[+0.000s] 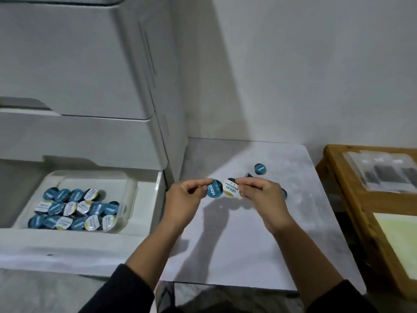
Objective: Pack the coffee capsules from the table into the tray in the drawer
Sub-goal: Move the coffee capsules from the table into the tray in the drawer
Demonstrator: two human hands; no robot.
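My left hand (187,195) pinches a blue capsule (214,188), my right hand (259,193) a white one (230,187), above the desk (248,245). I should carry both left and seat them lid-up in the tray (128,188); more capsules (260,168) wait far right.

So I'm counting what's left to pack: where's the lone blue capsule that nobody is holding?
In the head view, the blue capsule sits on the table, beyond the right hand, toward the back wall.
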